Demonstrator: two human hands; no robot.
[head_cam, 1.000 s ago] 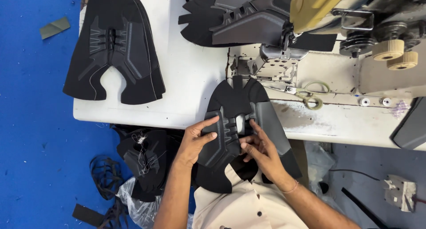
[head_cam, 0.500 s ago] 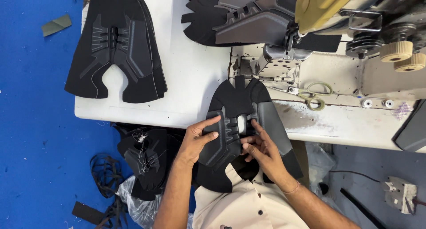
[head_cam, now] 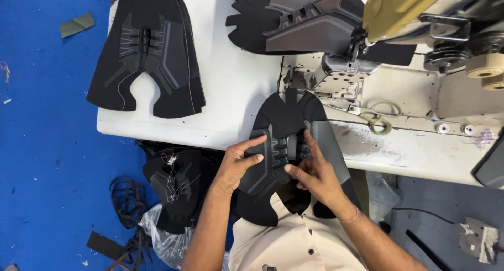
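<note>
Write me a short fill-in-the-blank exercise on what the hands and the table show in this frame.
1. Both the left hand and the right hand rest on a flat black ____ upper.
2. The floor beside the white table is ____ in colour.
3. The small snips lie on the bed of the ____ machine.

Missing words: shoe; blue; sewing
</note>
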